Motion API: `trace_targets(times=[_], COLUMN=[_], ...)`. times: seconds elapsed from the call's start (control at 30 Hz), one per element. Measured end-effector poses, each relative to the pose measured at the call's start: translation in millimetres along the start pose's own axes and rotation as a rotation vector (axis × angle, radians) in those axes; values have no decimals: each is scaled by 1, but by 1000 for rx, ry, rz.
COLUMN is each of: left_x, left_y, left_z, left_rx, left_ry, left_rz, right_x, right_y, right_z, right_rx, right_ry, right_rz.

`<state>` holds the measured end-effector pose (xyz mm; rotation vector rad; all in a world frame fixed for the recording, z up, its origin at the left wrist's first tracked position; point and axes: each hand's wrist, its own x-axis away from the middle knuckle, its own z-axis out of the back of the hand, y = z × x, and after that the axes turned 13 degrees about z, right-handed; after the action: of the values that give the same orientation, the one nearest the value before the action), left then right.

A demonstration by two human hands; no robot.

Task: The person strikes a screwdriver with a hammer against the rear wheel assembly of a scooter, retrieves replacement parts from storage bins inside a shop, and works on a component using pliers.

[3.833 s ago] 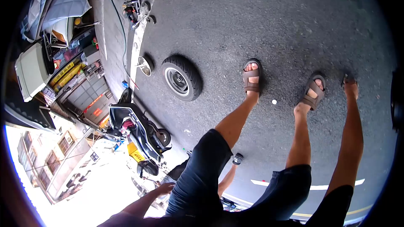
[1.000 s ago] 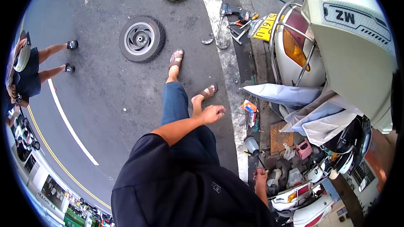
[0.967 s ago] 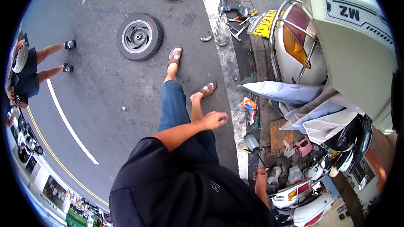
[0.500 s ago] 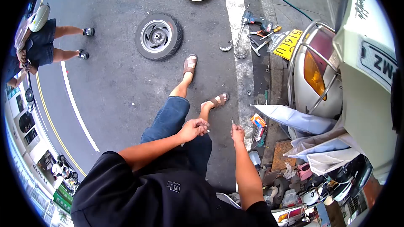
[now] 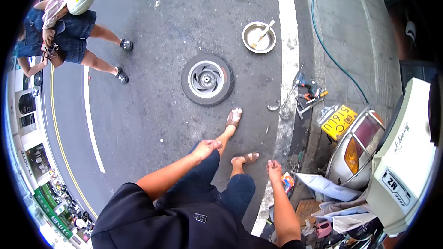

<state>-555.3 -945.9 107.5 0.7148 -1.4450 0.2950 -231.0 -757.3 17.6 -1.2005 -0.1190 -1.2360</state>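
My left hand [image 5: 206, 149] is over my left knee, thumb and fingers drawn together; anything between them is too small to make out. My right hand [image 5: 274, 170] is held beside the white line with its fingers curled closed, and their contents are hidden. Ahead of my feet a small elongated piece [image 5: 267, 129] shows against the asphalt. Farther out, a scooter wheel with its tyre [image 5: 189, 80] lies flat. An orange-and-white box [image 5: 288, 182] is nearest my right hand.
A metal bowl [image 5: 245, 46] holds a brush. Along the kerb lie a power drill [image 5: 302, 82], a hammer [image 5: 303, 109] and a yellow licence plate [image 5: 339, 122]. A scooter [image 5: 401, 166] stands at right. A hose [image 5: 330, 55] crosses the pavement. A person [image 5: 78, 37] stands at left.
The camera view has shifted, so the wheel, bowl and tools appear lower and farther right. My hands have moved farther apart. The small thing that stuck up from my right hand no longer shows there.
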Motion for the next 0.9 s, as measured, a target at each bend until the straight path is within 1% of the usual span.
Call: trace_targets(times=[0.03, 0.07, 0.1, 0.13, 0.17, 0.2, 0.23, 0.27, 0.3, 0.33, 0.37, 0.4, 0.47, 0.5, 0.53, 0.57, 0.6, 0.63, 0.67, 0.7, 0.73, 0.77, 0.8, 0.83, 0.87, 0.9], left_x=[11, 1, 1, 7, 16, 17, 14, 2, -7, 25, 40, 54, 53, 52, 115, 168, 189, 184, 180, 256, 272, 298, 300, 299, 295, 284], left_y=[20, 18, 23, 36, 44, 46, 46, 36, 34, 46, 50, 53, 36, 26, 27, 26, 23, 13, 3, 28, 34, 44, 54, 62, 70, 75], left_z=[-2, -1, -1, 0, 0, -1, 1, -2, 3, 16, 21, 27, 20, 17, 16, 20, 21, 26, 31, 51, 64, 85, 110, 137, 166, 196], left_rx=[-144, -225, -317, -381, -443, -410, -381, -328, -284, -235, -195, -153, -80, -42, 338, 711, 606, 613, 611, 631, 570, 507, 428, 301, 107, -16], left_ry=[61, 42, 56, 88, 119, 105, 94, 98, 101, -26, -219, -419, -604, -709, -984, -1194, -1124, -1259, -1394, -857, -850, -882, -1025, -1041, -881, -677], left_rz=[-8, -120, -219, -272, -315, -343, -373, -465, -551, -586, -616, -622, -791, -866, -498, -73, 67, 75, 87, 251, 110, -82, -325, -563, -726, -754], right_x=[-9, -1, -6, -14, -8, 17, 36, 45, 73, 110, 138, 151, 175, 176, 167, 177, 188, 195, 197, 196, 194, 191, 181, 162, 132, 169], right_y=[7, -65, -81, -95, -149, -241, -299, -324, -372, -418, -446, -453, -457, -437, -403, -391, -379, -367, -353, -338, -317, -284, -235, -167, -65, -57], right_z=[-9, -4, -14, -30, -36, -31, -33, -43, -42, -40, -42, -50, -66, -83, -98, -99, -100, -99, -99, -100, -97, -95, -93, -89, -88, -71], right_rx=[163, 285, 235, 282, 237, 153, 48, 20, -152, -186, -216, -224, 69, 147, 70, 59, 46, 72, 106, 136, 142, 150, 190, 230, 54, -126], right_ry=[-15, -43, -74, -40, -59, -137, -204, -179, -256, -257, -249, -230, 23, 26, -6, 34, 71, 81, 174, 268, 255, 234, 159, 87, -13, -27], right_rz=[101, 139, 164, 316, 351, 390, 508, 666, 791, 950, 1100, 1141, 1681, 1675, 1678, 1630, 1580, 1474, 1380, 1294, 1092, 882, 717, 554, 260, -168])
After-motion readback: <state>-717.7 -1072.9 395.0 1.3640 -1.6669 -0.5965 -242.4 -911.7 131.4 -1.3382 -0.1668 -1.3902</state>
